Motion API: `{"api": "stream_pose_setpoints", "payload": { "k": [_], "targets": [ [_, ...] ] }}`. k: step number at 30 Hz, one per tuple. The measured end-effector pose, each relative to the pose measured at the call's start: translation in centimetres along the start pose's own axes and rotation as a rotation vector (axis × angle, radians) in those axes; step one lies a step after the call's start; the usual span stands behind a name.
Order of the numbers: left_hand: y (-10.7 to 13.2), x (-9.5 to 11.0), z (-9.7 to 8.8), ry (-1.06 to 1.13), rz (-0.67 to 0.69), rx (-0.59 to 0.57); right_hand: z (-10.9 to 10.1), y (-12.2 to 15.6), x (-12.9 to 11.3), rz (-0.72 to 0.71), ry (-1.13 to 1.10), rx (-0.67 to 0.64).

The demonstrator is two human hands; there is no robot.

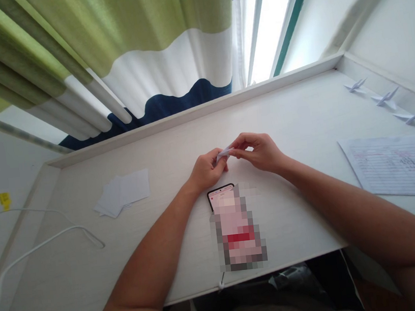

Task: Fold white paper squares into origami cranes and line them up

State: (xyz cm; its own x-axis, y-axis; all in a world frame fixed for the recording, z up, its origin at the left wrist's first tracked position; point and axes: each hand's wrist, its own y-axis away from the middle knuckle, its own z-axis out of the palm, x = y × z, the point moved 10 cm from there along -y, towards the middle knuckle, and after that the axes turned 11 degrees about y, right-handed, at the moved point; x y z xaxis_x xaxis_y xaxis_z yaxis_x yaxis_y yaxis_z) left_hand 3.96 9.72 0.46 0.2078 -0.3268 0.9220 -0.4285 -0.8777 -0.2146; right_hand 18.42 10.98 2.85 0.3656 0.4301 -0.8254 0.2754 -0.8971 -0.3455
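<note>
Over the middle of the white desk, my left hand point(209, 169) is closed on a small folded piece of white paper point(224, 152). My right hand point(258, 151) pinches the same paper from the right, thumb and forefinger at its pointed end. Part of the paper is hidden by my fingers. Just below my hands lies a phone point(237, 226) with its screen lit, most of it blurred out. To the left, several loose white paper sheets point(132, 187) overlap. Three folded paper cranes point(386, 97) stand in a row at the far right.
A lined sheet with handwriting point(397, 165) lies at the right. A white cable point(53, 236) curls over the desk's left end. The desk point(176, 139) has a raised back rim under the curtain point(166, 46); a barred window point(268, 25) is behind.
</note>
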Motion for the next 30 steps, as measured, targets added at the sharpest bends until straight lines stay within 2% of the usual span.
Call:
{"api": "stream_pose_setpoints", "payload": {
  "k": [3, 12, 24, 30],
  "targets": [
    [0.03, -0.08, 0.31, 0.019, -0.012, -0.037, 0.09, -0.02, 0.25, 0.027, -0.04, -0.025],
    [0.01, 0.0, 0.17, 0.004, 0.001, -0.02, 0.25, -0.01, 0.28, 0.045, -0.031, -0.072],
    [0.05, 0.51, 0.43, -0.02, 0.03, -0.05, 0.34, 0.0, 0.43, 0.099, -0.068, -0.019],
    [0.02, 0.62, 0.39, 0.003, 0.026, -0.05, 0.47, -0.04, 0.48, 0.119, -0.186, -0.019]
  ]
}}
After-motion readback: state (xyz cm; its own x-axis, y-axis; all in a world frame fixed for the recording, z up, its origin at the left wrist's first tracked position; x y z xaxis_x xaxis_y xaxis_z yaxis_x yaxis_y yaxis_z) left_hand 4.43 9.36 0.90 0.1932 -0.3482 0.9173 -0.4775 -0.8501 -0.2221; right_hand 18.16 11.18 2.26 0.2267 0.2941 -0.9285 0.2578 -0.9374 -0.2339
